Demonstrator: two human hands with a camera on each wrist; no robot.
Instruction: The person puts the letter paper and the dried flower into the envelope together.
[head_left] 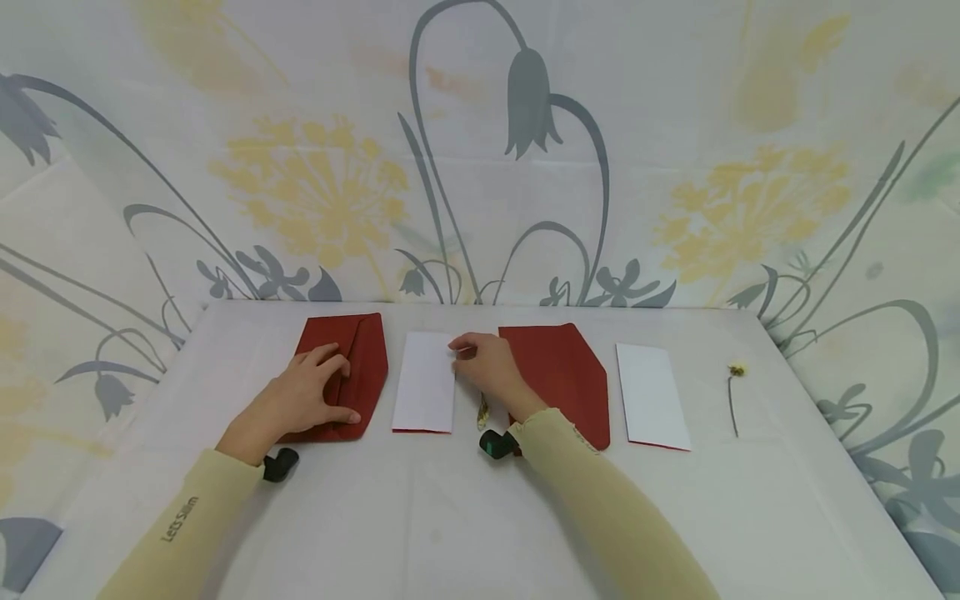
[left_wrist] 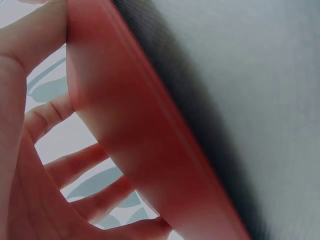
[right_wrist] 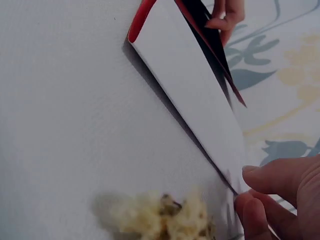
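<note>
My left hand (head_left: pixel 311 392) rests with spread fingers on a red envelope (head_left: pixel 372 358) at the left. In the left wrist view its fingers touch the edge of the red envelope (left_wrist: pixel 125 125). A folded white card with a red inside (head_left: pixel 422 383) lies to the envelope's right. At that card's upper right edge, my right hand (head_left: pixel 491 367) pinches with thumb and fingertips (right_wrist: pixel 255 175). Below this hand lies a dried yellow flower (head_left: pixel 482 412), its head blurred close up in the right wrist view; its stem is partly hidden by the hand.
A second red envelope (head_left: pixel 558 375) lies partly under my right forearm. Farther right are another folded white card (head_left: pixel 652 396) and a second dried flower (head_left: pixel 735 400) with a thin stem. The white table (head_left: pixel 420 517) meets a flower-patterned cloth (head_left: pixel 480 167) behind.
</note>
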